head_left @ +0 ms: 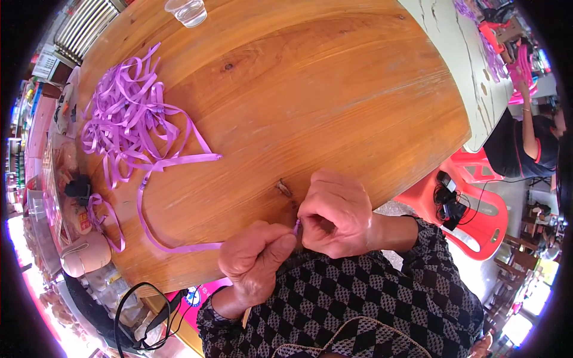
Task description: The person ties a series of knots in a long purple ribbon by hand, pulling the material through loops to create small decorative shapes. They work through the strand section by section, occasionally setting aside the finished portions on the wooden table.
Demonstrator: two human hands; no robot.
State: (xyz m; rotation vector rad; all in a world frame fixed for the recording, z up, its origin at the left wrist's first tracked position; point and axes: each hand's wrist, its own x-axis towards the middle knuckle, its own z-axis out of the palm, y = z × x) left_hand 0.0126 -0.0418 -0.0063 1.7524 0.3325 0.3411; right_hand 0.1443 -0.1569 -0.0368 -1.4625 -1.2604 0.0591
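Note:
A long purple ribbon (pixel 179 247) runs over the near left part of the wooden table and into my left hand (pixel 255 258). That hand is closed, thumb against the fingers, with the ribbon pinched in it. Close beside it, my right hand (pixel 335 216) is also closed, fingers curled, gripping the short purple end that shows between the two hands. How the end is folded or knotted is too small to make out. A tangled heap of purple ribbons (pixel 128 119) lies at the far left, one tail reaching toward the middle.
A clear plastic cup (pixel 190 13) stands at the far edge of the wooden table (pixel 334 89). A marbled white table (pixel 456 65) adjoins it on the right. Red plastic stools (pixel 477 209), one bearing black cables, stand at right. Another person (pixel 531 137) sits beyond. A pink rounded object (pixel 86 253) is at left.

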